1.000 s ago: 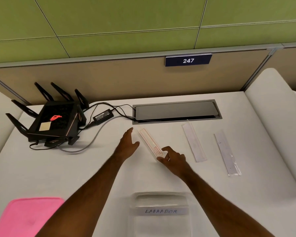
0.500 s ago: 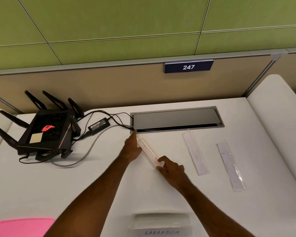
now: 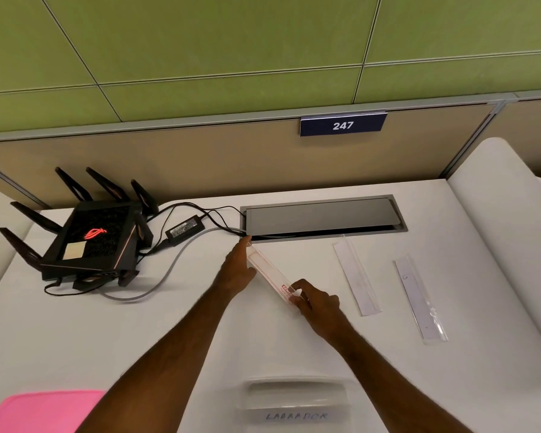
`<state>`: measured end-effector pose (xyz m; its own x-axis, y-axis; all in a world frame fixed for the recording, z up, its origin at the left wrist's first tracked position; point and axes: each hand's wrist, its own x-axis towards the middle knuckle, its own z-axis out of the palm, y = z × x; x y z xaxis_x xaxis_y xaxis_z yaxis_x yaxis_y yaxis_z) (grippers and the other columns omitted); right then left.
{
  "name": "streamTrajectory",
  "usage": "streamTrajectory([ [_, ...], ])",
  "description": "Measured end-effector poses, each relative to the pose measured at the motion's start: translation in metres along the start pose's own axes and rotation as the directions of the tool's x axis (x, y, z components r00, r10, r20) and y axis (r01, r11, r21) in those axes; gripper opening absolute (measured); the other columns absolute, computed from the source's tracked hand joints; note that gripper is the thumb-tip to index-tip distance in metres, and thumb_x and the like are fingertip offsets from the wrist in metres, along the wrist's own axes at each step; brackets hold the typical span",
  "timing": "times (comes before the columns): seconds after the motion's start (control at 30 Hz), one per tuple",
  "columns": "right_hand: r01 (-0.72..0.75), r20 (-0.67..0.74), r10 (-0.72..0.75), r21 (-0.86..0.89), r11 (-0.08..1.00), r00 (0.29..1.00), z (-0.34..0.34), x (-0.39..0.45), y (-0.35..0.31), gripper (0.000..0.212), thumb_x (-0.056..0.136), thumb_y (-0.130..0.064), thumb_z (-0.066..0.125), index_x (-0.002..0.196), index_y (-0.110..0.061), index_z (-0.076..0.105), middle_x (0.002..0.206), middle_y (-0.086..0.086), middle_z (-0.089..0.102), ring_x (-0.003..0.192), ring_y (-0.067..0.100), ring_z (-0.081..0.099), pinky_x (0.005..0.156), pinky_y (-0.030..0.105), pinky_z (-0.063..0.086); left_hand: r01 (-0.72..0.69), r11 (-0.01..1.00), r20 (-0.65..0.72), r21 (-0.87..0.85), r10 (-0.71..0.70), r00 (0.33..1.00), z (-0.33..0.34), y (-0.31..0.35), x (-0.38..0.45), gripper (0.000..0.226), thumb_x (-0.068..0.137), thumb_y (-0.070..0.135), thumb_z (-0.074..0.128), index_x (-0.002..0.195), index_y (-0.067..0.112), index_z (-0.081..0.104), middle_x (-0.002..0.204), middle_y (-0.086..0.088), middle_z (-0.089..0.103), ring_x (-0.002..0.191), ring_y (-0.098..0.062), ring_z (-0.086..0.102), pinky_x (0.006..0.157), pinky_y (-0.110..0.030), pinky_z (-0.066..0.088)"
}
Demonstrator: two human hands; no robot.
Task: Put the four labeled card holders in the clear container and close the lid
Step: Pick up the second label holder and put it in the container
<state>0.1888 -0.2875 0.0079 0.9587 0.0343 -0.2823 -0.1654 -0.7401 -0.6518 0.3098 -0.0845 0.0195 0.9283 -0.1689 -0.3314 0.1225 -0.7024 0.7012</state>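
A long clear card holder with red print (image 3: pixel 267 271) lies slanted on the white desk. My right hand (image 3: pixel 316 303) pinches its near end, and my left hand (image 3: pixel 238 268) presses flat against its far left edge with fingers extended. Two more card holders lie to the right: one (image 3: pixel 356 278) in the middle and one (image 3: pixel 419 303) further right. The clear container (image 3: pixel 294 395) sits at the near edge with a card reading LABRADOR inside. A pink lid (image 3: pixel 44 410) lies at the bottom left.
A black router with antennas (image 3: pixel 91 239) and its power brick (image 3: pixel 185 229) with cables occupy the back left. A grey cable hatch (image 3: pixel 322 217) is set in the desk behind the holders. A partition wall stands at the back.
My left hand has moved forward against the holder's far end. My right hand has closed on its near end. The view has tilted up slightly.
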Motion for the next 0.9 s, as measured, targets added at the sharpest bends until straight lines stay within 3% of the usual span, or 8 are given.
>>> streamTrajectory([
  [0.13, 0.004, -0.015, -0.003, 0.12, 0.993, 1.0, -0.014, -0.011, 0.0, 0.016, 0.106, -0.04, 0.046, 0.117, -0.037, 0.058, 0.077, -0.015, 0.061, 0.075, 0.013, 0.06, 0.09, 0.039, 0.036, -0.053, 0.998, 0.002, 0.033, 0.053, 0.999, -0.009, 0.005, -0.018, 0.084, 0.088, 0.0, 0.07, 0.157, 0.02, 0.026, 0.155, -0.008, 0.043, 0.139, -0.027, 0.046, 0.11, -0.047, 0.046],
  [0.23, 0.015, -0.009, -0.013, 0.194, 0.981, 1.0, -0.026, -0.022, -0.003, 0.019, 0.106, -0.037, 0.048, 0.118, -0.033, 0.062, 0.096, -0.013, 0.07, 0.083, 0.012, 0.062, 0.089, 0.041, 0.046, -0.097, 0.989, -0.009, 0.108, 0.099, 0.995, -0.014, 0.007, -0.033, 0.082, 0.089, 0.004, 0.07, 0.157, 0.021, 0.027, 0.152, -0.007, 0.045, 0.137, -0.027, 0.048, 0.111, -0.049, 0.044],
  [0.3, 0.027, -0.004, -0.027, 0.263, 0.964, 1.0, -0.032, -0.03, -0.006, 0.022, 0.107, -0.034, 0.048, 0.12, -0.028, 0.065, 0.105, -0.01, 0.071, 0.083, 0.003, 0.062, 0.081, 0.03, 0.051, -0.112, 0.98, -0.015, 0.167, 0.116, 0.993, -0.017, 0.01, -0.044, 0.082, 0.088, 0.008, 0.071, 0.156, 0.023, 0.027, 0.15, -0.006, 0.048, 0.136, -0.027, 0.048, 0.113, -0.05, 0.041],
  [0.37, 0.042, -0.02, -0.038, 0.332, 0.942, 0.999, -0.038, -0.039, -0.009, 0.023, 0.107, -0.03, 0.048, 0.118, -0.025, 0.067, 0.096, -0.019, 0.067, 0.076, -0.008, 0.06, 0.07, 0.013, 0.045, -0.128, 0.971, -0.029, 0.205, 0.136, 0.99, -0.019, 0.011, -0.053, 0.082, 0.088, 0.011, 0.071, 0.156, 0.025, 0.027, 0.15, -0.005, 0.047, 0.135, -0.027, 0.047, 0.115, -0.049, 0.038],
  [0.43, 0.055, -0.039, -0.043, 0.396, 0.917, 0.998, -0.044, -0.049, -0.013, 0.023, 0.107, -0.026, 0.049, 0.115, -0.023, 0.07, 0.083, -0.025, 0.065, 0.074, -0.013, 0.059, 0.068, 0.01, 0.043, -0.156, 0.957, -0.041, 0.244, 0.171, 0.984, -0.022, 0.012, -0.065, 0.081, 0.088, 0.014, 0.072, 0.156, 0.025, 0.028, 0.153, -0.003, 0.044, 0.137, -0.027, 0.044, 0.116, -0.047, 0.035],
  [0.57, 0.019, -0.032, -0.001, 0.553, 0.833, 0.999, -0.052, -0.069, -0.018, 0.022, 0.105, -0.023, 0.054, 0.113, -0.019, 0.074, 0.086, -0.019, 0.07, 0.075, -0.002, 0.059, 0.077, 0.017, 0.047, -0.191, 0.942, -0.044, 0.277, 0.211, 0.977, -0.026, 0.011, -0.087, 0.078, 0.089, 0.019, 0.073, 0.154, 0.026, 0.031, 0.154, 0.0, 0.043, 0.139, -0.025, 0.041, 0.115, -0.043, 0.032],
  [0.73, -0.061, 0.047, 0.04, 0.649, 0.758, 0.998, -0.061, -0.089, -0.018, 0.026, 0.106, -0.02, 0.051, 0.114, -0.018, 0.076, 0.076, 0.0, 0.054, 0.075, 0.014, 0.048, 0.08, 0.027, 0.044, -0.267, 0.907, -0.025, 0.324, 0.291, 0.957, -0.028, 0.01, -0.114, 0.073, 0.087, 0.022, 0.075, 0.15, 0.028, 0.038, 0.156, 0.005, 0.04, 0.142, -0.021, 0.036, 0.116, -0.04, 0.03],
  [0.9, -0.093, 0.116, -0.003, 0.806, 0.585, 0.993, -0.065, -0.106, -0.008, 0.036, 0.109, -0.014, 0.04, 0.12, -0.007, 0.073, 0.07, 0.001, 0.045, 0.064, 0.011, 0.041, 0.063, 0.022, 0.035, -0.364, 0.849, -0.046, 0.383, 0.411, 0.91, -0.029, 0.009, -0.137, 0.075, 0.085, 0.022, 0.078, 0.15, 0.024, 0.042, 0.16, 0.008, 0.034, 0.148, -0.018, 0.026, 0.117, -0.037, 0.029],
])
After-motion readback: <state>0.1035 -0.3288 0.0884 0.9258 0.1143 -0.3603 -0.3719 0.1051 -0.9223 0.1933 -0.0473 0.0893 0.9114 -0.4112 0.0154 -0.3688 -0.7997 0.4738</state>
